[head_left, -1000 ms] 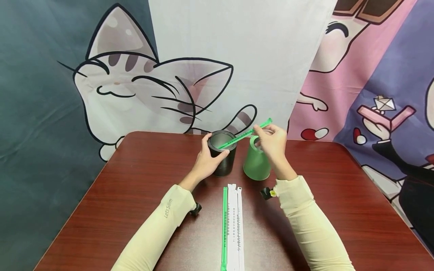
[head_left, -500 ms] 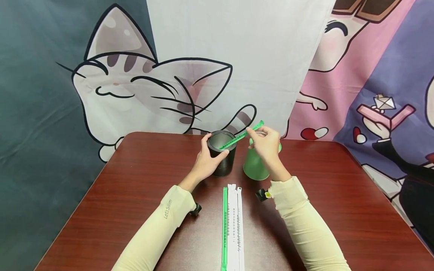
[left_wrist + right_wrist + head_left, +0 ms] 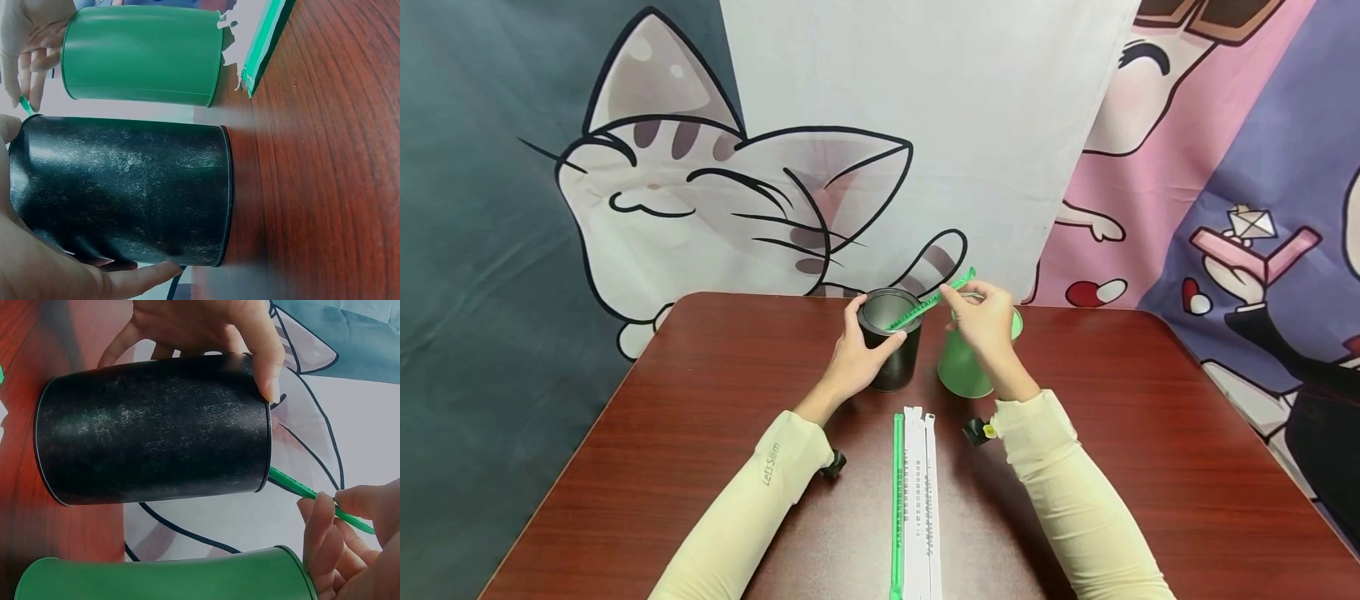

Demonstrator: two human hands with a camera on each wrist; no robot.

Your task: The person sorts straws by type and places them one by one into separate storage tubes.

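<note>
My left hand grips the black cylindrical holder around its upper side, thumb at the front of the rim. The holder stands upright on the table. My right hand pinches a slim green wrapped straw near its upper end. Slanting down to the left, the straw has its lower end inside the mouth of the black holder; the right wrist view shows the straw emerging past the rim. Behind and below the right hand is a green holder, its top partly hidden by that hand.
On the table, nearer the person, lie another green wrapped straw and several white ones side by side. A printed cartoon cloth hangs just behind the table's far edge.
My right hand has moved left, carrying the green straw's upper end toward the black holder and sliding the straw slightly deeper inside. The left hand and both holders have stayed put.
</note>
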